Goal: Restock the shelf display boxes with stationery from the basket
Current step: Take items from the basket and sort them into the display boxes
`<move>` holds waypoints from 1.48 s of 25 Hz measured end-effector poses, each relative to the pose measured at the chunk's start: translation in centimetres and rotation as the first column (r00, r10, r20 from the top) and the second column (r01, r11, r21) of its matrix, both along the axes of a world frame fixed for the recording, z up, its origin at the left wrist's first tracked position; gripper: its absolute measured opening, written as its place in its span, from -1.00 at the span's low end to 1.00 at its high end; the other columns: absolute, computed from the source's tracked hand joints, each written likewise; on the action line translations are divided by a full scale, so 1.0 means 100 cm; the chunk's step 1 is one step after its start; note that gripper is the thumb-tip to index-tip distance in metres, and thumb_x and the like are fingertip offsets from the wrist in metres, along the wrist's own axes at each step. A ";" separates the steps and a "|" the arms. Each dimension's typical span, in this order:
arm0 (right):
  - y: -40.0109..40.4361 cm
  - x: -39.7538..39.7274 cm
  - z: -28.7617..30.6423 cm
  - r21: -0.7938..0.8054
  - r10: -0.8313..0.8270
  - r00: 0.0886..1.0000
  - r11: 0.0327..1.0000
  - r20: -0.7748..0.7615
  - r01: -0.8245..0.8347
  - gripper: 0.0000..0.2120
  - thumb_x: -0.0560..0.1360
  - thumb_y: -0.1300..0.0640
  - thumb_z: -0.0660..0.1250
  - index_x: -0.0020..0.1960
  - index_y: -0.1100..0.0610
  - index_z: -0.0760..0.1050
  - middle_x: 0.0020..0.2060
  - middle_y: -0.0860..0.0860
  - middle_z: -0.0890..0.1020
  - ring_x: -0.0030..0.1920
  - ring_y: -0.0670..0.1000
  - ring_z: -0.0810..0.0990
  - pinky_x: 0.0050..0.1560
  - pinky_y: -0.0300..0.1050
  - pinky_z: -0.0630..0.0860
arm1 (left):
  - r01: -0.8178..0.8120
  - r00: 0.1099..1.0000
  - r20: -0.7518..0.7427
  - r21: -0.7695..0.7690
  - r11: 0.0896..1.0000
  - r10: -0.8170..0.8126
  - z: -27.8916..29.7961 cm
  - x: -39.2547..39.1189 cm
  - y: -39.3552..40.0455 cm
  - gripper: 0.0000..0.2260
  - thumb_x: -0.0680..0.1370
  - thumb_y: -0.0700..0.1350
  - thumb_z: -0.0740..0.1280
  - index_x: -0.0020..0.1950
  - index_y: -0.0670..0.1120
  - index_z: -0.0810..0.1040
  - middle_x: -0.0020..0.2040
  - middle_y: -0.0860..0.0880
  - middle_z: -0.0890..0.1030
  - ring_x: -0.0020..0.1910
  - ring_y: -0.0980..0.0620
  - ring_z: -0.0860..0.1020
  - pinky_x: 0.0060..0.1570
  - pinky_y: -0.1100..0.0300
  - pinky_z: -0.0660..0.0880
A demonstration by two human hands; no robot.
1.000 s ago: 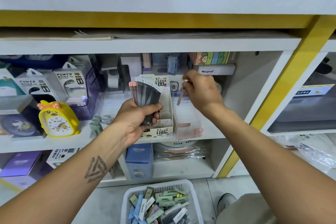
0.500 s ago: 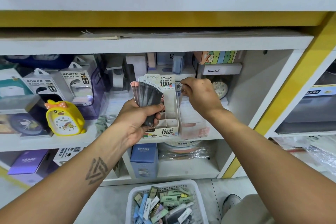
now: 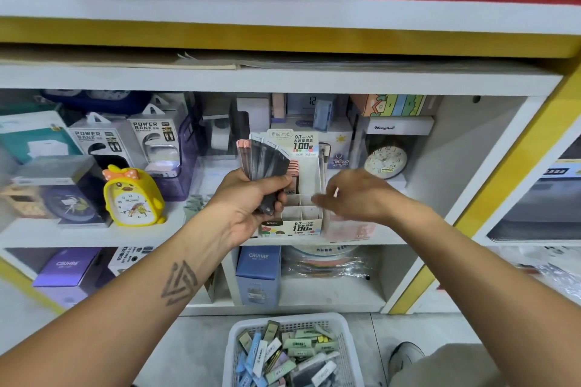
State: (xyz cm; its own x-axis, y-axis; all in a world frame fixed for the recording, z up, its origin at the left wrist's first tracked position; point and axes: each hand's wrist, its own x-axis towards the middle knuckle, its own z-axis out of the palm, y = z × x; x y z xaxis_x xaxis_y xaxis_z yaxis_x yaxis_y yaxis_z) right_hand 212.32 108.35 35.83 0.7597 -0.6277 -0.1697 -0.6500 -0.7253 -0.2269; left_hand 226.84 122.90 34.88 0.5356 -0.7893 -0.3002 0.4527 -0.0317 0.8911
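Note:
My left hand [image 3: 248, 207] grips a fanned bunch of dark, slim lead cases [image 3: 264, 157] in front of the shelf. Just to its right stands the white cardboard display box [image 3: 306, 228], printed "0.7 HB 100", with divided compartments. A few pink-topped cases stand in its back part. My right hand [image 3: 358, 195] is blurred, hovering over the box's right side with its fingers stretched out to the left and nothing plainly held. The white basket [image 3: 283, 320] of mixed stationery packs sits on the floor below.
A pinkish clear box [image 3: 352, 229] stands right of the display box. A yellow duck clock [image 3: 132, 198] and power bank packs [image 3: 94, 141] fill the shelf's left side. A round clock [image 3: 385, 162] sits behind. My shoe [image 3: 405, 355] is beside the basket.
My right hand has dropped from the back of the box on the right and swung left toward the display box, its fingers now spread. My left hand keeps the same bunch.

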 end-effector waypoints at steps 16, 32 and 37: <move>0.040 0.034 0.024 0.632 -0.411 0.738 0.775 0.535 -0.026 -0.61 0.49 -0.14 0.46 0.00 0.20 0.57 -0.43 0.09 0.65 -0.52 -0.02 0.48 -0.50 -0.20 0.35 | 0.193 0.980 -0.037 -0.031 0.981 -0.194 0.005 -0.002 0.020 -0.66 0.49 -0.19 0.47 0.21 -0.31 0.56 0.03 -0.32 0.66 -0.21 -0.15 0.64 -0.30 0.09 0.59; 0.010 0.035 0.029 -0.261 0.106 0.895 0.965 0.432 0.011 -0.71 0.50 0.21 0.29 0.15 -0.06 0.54 -0.02 0.09 0.67 0.00 0.20 0.61 0.01 0.10 0.59 | -0.037 0.975 -0.217 0.054 0.998 0.048 0.014 0.038 0.036 -0.87 0.55 -0.16 0.35 0.01 -0.21 0.56 -0.13 -0.22 0.67 -0.29 -0.09 0.66 -0.26 0.08 0.61; 0.007 0.040 0.028 -0.205 0.131 0.876 0.978 0.464 -0.038 -0.81 0.44 0.20 0.35 0.01 -0.03 0.57 -0.12 -0.01 0.67 -0.09 0.06 0.62 -0.06 -0.03 0.60 | -0.026 0.972 -0.231 0.037 0.999 0.033 0.014 0.040 0.036 -0.87 0.58 -0.14 0.30 0.02 -0.21 0.53 -0.17 -0.19 0.63 -0.27 -0.09 0.64 -0.24 0.07 0.61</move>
